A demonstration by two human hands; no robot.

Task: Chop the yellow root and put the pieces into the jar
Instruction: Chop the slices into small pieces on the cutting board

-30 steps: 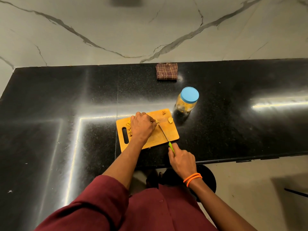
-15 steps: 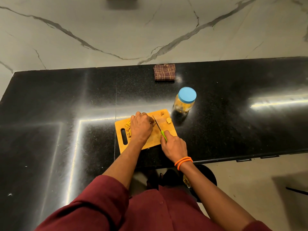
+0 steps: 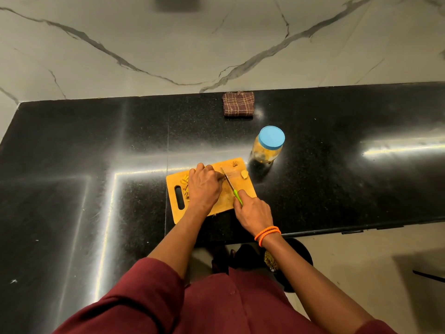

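Head view. I see my left hand (image 3: 204,186) curled, knuckles up, over the middle of the cutting board (image 3: 243,197), its fingertips pinning the yellow root (image 3: 222,176) at the knife edge. The root is almost wholly hidden under that hand; I judge the hand sits there to steady it for the cut.

My right hand (image 3: 252,212) is clamped round the green handle of the knife (image 3: 228,180). The blade angles far and left across the board, right beside the left fingertips.

Cut yellow pieces (image 3: 185,186) lie at the board's left end near the handle slot, I reckon to leave the cutting spot free. One loose chunk (image 3: 244,174) sits at the far right corner.

The jar (image 3: 267,147) stands just beyond that corner with its blue lid on, handy for loading. A folded checked cloth (image 3: 238,104) lies at the far edge of the black worktop (image 3: 96,145).

Chopping in hand; nothing moving to the jar yet.
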